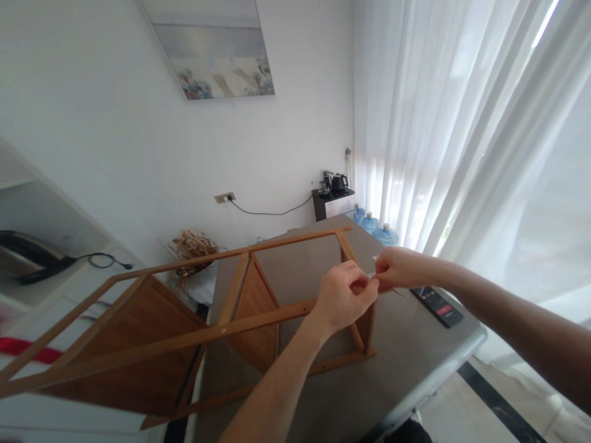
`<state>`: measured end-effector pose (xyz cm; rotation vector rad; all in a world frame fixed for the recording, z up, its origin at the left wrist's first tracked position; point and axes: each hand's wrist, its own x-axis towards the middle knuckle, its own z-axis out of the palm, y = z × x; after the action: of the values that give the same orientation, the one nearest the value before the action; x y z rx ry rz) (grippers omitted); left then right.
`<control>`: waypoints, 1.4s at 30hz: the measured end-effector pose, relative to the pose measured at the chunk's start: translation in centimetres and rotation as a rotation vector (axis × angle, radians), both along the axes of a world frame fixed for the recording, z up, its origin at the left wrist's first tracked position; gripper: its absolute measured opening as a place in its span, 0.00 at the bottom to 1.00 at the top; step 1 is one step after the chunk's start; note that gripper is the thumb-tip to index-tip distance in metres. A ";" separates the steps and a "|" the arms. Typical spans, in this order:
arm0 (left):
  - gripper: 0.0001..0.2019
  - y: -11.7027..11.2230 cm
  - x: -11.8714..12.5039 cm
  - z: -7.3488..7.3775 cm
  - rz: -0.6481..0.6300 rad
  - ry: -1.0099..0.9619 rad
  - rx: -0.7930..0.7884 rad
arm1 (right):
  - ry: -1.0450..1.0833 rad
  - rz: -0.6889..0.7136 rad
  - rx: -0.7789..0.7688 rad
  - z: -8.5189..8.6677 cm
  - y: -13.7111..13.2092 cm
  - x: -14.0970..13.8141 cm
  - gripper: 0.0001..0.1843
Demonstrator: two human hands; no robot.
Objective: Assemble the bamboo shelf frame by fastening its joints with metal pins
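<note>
Wooden shelf frame, with slanted panels and long rails, laid on its side across a grey table, one end overhanging the table's edge. Small white piece, too small to identify, held above the frame's far right end between the closed, pinching fingertips of the left hand and right hand. Black phone, screen lit, flat on the table near the right forearm.

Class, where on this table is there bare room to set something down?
Bare tabletop lies between the wooden frame, the phone and the near table edge. Crowded: the frame's end, beside the left hand and right hand.
</note>
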<state>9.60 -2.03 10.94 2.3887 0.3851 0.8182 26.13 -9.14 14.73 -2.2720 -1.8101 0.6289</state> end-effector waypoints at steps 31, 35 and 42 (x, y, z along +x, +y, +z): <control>0.10 1.3 0.8 0.0 -0.186 0.253 -0.138 | -0.024 0.008 0.337 -0.2 -3.7 0.6 0.18; 0.09 1.3 0.8 0.2 -0.147 0.252 -0.146 | 0.101 -0.096 0.338 -2.6 -4.3 1.3 0.16; 0.12 1.3 0.8 0.3 -0.200 0.274 -0.097 | 0.115 -0.111 0.346 -4.3 -4.8 1.3 0.18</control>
<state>10.44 -0.69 11.25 2.4046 0.2790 0.3748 27.38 -13.97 10.38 -2.0439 -1.5853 0.3827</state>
